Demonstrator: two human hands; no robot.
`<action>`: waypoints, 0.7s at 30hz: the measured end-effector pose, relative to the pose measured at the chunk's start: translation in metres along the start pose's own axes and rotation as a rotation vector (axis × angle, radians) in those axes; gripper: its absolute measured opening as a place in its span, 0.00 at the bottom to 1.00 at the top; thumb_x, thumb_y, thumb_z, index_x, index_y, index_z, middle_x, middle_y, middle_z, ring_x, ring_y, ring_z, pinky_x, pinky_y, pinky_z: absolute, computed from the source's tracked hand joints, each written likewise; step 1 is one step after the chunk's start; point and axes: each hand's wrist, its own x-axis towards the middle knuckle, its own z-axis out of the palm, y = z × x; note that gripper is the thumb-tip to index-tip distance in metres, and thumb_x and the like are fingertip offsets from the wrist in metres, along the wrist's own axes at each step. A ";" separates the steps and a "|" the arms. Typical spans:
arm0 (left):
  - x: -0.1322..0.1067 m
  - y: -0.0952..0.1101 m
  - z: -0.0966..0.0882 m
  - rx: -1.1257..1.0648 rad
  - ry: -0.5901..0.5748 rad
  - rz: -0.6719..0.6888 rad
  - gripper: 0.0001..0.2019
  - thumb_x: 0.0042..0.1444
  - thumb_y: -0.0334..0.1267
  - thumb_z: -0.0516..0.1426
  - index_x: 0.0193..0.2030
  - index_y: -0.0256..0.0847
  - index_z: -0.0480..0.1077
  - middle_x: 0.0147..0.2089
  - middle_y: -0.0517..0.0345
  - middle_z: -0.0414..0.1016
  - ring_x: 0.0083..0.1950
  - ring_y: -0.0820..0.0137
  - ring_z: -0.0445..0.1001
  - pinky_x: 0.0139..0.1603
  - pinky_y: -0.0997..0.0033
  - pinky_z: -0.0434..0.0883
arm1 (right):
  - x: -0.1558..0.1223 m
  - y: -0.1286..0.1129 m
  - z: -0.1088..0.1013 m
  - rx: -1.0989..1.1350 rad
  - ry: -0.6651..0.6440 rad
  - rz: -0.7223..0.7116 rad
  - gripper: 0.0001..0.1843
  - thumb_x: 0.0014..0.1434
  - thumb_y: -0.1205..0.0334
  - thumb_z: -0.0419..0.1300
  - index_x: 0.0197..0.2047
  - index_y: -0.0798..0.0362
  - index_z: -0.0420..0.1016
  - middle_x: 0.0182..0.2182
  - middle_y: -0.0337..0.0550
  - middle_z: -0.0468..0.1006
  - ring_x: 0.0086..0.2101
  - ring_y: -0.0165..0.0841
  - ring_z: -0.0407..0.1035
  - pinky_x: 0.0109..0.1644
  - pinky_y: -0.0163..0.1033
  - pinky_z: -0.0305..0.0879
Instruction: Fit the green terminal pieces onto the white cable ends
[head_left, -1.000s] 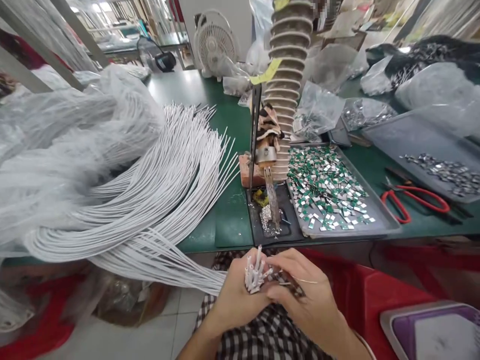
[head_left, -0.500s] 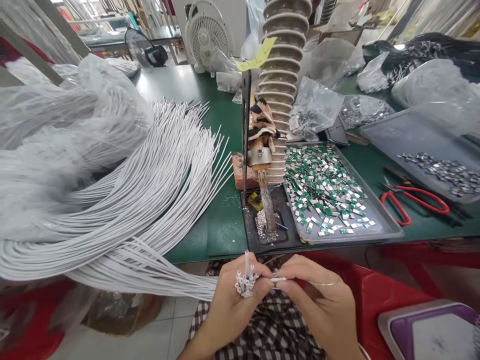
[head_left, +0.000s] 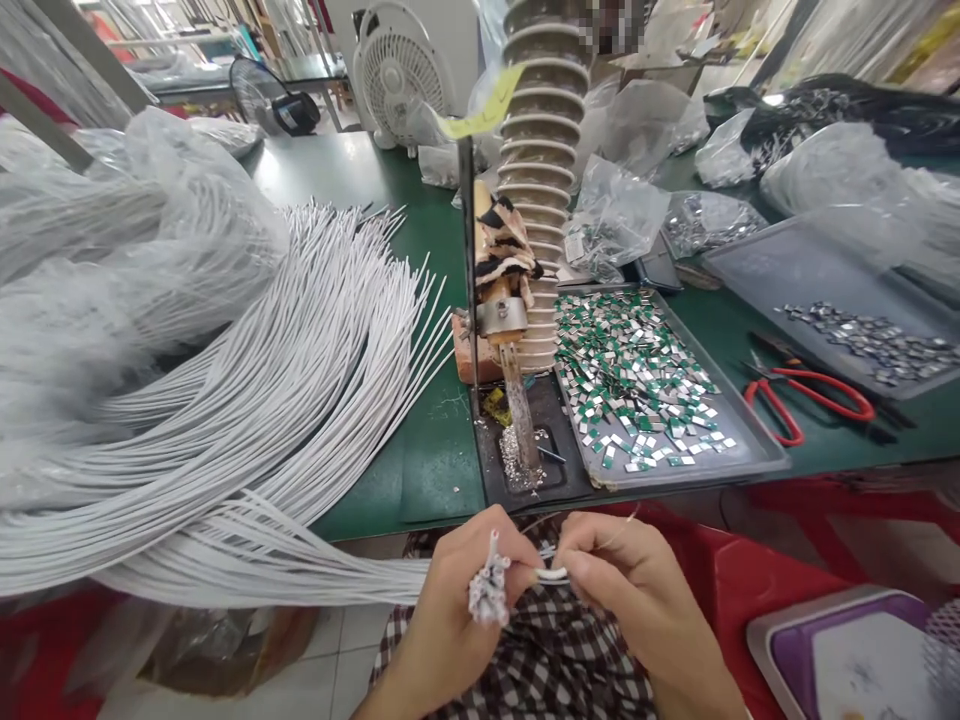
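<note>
My left hand (head_left: 457, 595) is closed around a bundle of white cables, whose cut ends (head_left: 489, 592) poke out past the thumb and forefinger. One end stands a little higher than the others. The strands (head_left: 337, 575) run off leftward from my fist to the table edge. Between my hands a short stretch of white cable (head_left: 553, 574) curves slightly. My right hand (head_left: 630, 575) pinches its far end with thumb and fingers, and the tip is hidden there. Both hands are above a checkered cloth (head_left: 555, 660) on the lap, just in front of the table.
A large heap of white cables (head_left: 300, 370) covers the table's left side. Ahead stands a soldering iron (head_left: 517, 400) beside a ribbed hose (head_left: 536, 150). To its right are a tray (head_left: 750, 455) of small green-and-silver pieces, red-handled pliers (head_left: 832, 390) and a grey bin (head_left: 795, 255).
The view has shifted slightly, so the table things sit further left. The cable between my hands, straight before, now bends, and my right fingers have curled in more.
</note>
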 end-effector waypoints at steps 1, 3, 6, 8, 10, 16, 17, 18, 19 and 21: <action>0.000 0.000 0.000 -0.017 0.002 0.006 0.07 0.62 0.29 0.54 0.33 0.37 0.70 0.30 0.62 0.68 0.33 0.84 0.68 0.36 0.86 0.62 | 0.001 0.000 -0.004 -0.029 -0.002 -0.003 0.18 0.62 0.59 0.54 0.25 0.60 0.72 0.17 0.38 0.66 0.19 0.18 0.57 0.22 0.22 0.54; -0.001 -0.001 0.000 -0.064 0.012 0.005 0.07 0.63 0.28 0.53 0.35 0.38 0.70 0.31 0.63 0.68 0.32 0.85 0.67 0.34 0.88 0.63 | 0.009 0.001 -0.017 -0.267 0.148 -0.046 0.19 0.64 0.56 0.51 0.30 0.58 0.76 0.22 0.40 0.72 0.23 0.20 0.63 0.28 0.24 0.60; 0.000 -0.006 -0.001 -0.168 0.010 -0.022 0.10 0.63 0.27 0.51 0.41 0.43 0.71 0.35 0.64 0.68 0.27 0.88 0.65 0.31 0.89 0.64 | 0.034 0.004 -0.044 -0.815 0.564 -0.034 0.19 0.65 0.55 0.49 0.36 0.55 0.79 0.35 0.45 0.78 0.36 0.29 0.70 0.41 0.34 0.63; 0.002 -0.009 -0.001 -0.211 0.003 -0.030 0.13 0.63 0.27 0.51 0.45 0.48 0.72 0.39 0.64 0.69 0.26 0.89 0.65 0.30 0.89 0.66 | 0.054 0.006 -0.061 -0.920 0.615 0.043 0.15 0.61 0.57 0.54 0.35 0.56 0.79 0.37 0.49 0.77 0.41 0.37 0.69 0.40 0.38 0.56; 0.003 -0.010 0.000 -0.195 0.025 -0.026 0.13 0.62 0.29 0.54 0.44 0.51 0.75 0.41 0.64 0.71 0.31 0.88 0.70 0.34 0.90 0.68 | 0.070 0.007 -0.072 -0.968 0.597 0.088 0.09 0.56 0.60 0.61 0.29 0.56 0.78 0.35 0.49 0.77 0.41 0.40 0.68 0.38 0.38 0.52; 0.007 -0.008 0.007 -0.209 0.247 -0.178 0.05 0.57 0.35 0.61 0.32 0.41 0.77 0.40 0.60 0.77 0.43 0.83 0.76 0.46 0.90 0.70 | 0.058 0.004 -0.063 -0.897 0.634 0.015 0.08 0.55 0.60 0.62 0.29 0.56 0.77 0.30 0.43 0.78 0.31 0.31 0.71 0.34 0.35 0.60; 0.009 -0.008 0.008 -0.245 0.260 -0.216 0.08 0.59 0.37 0.59 0.31 0.38 0.76 0.39 0.59 0.77 0.41 0.82 0.76 0.45 0.89 0.70 | 0.051 0.003 -0.056 -0.849 0.624 -0.018 0.10 0.57 0.58 0.61 0.31 0.56 0.77 0.29 0.42 0.78 0.28 0.29 0.71 0.33 0.34 0.63; 0.011 -0.007 0.009 -0.265 0.244 -0.232 0.10 0.60 0.38 0.58 0.29 0.37 0.75 0.37 0.58 0.77 0.40 0.82 0.76 0.45 0.88 0.71 | 0.044 0.001 -0.047 -0.775 0.597 -0.071 0.11 0.58 0.55 0.61 0.34 0.55 0.77 0.28 0.39 0.79 0.26 0.26 0.72 0.32 0.31 0.67; 0.013 -0.006 0.010 -0.273 0.219 -0.248 0.12 0.61 0.38 0.57 0.29 0.35 0.74 0.37 0.56 0.78 0.39 0.81 0.76 0.44 0.87 0.71 | 0.037 -0.001 -0.037 -0.573 0.514 -0.163 0.11 0.58 0.55 0.62 0.37 0.55 0.77 0.26 0.38 0.78 0.23 0.24 0.71 0.29 0.28 0.68; 0.018 -0.003 0.009 -0.244 0.190 -0.265 0.14 0.61 0.37 0.55 0.27 0.34 0.73 0.36 0.55 0.79 0.39 0.80 0.76 0.43 0.86 0.70 | 0.026 -0.004 -0.017 -0.359 0.341 -0.244 0.07 0.60 0.61 0.59 0.36 0.55 0.76 0.23 0.34 0.76 0.22 0.21 0.71 0.28 0.22 0.69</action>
